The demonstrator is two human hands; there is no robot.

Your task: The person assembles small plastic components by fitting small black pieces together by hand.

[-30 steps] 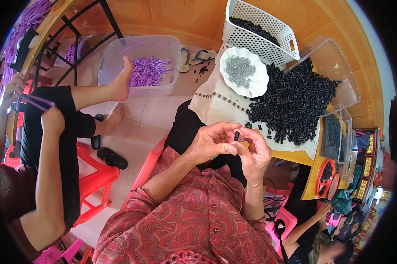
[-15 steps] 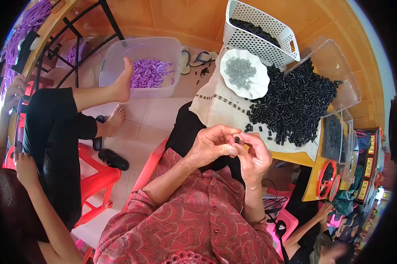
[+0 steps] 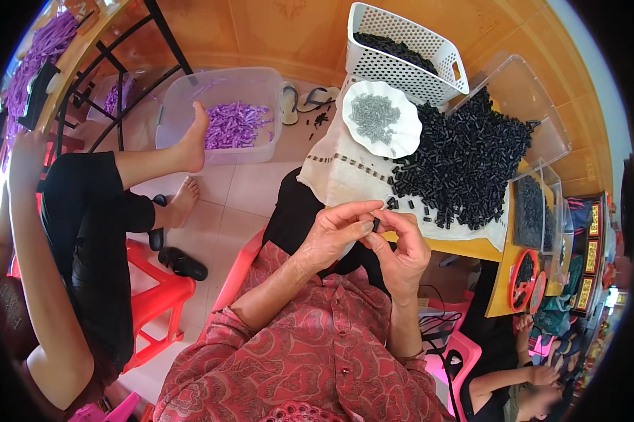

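Observation:
My left hand (image 3: 339, 232) and my right hand (image 3: 401, 250) meet in front of my chest, fingertips pinched together on one small black piece (image 3: 376, 224). Both hands hover just at the near edge of the table. Beyond them a big heap of small black pieces (image 3: 464, 165) lies on a pale cloth (image 3: 338, 172). A white scalloped plate (image 3: 381, 119) with small grey metal parts stands on the cloth, behind the hands. At the table's far end stands a white perforated basket (image 3: 405, 53) with more black pieces.
To my left a person sits on a red stool (image 3: 158, 299), one foot on a clear tub of purple pieces (image 3: 225, 116). Sandals (image 3: 303, 98) lie on the tiled floor. Clear boxes (image 3: 535, 211) and a red-rimmed dish (image 3: 522, 278) stand at the right. Another person sits at the lower right.
My hands stay together on the small black piece with only slight finger shifts. The person on the left has lowered the hand with purple pieces and raised an arm at the left edge.

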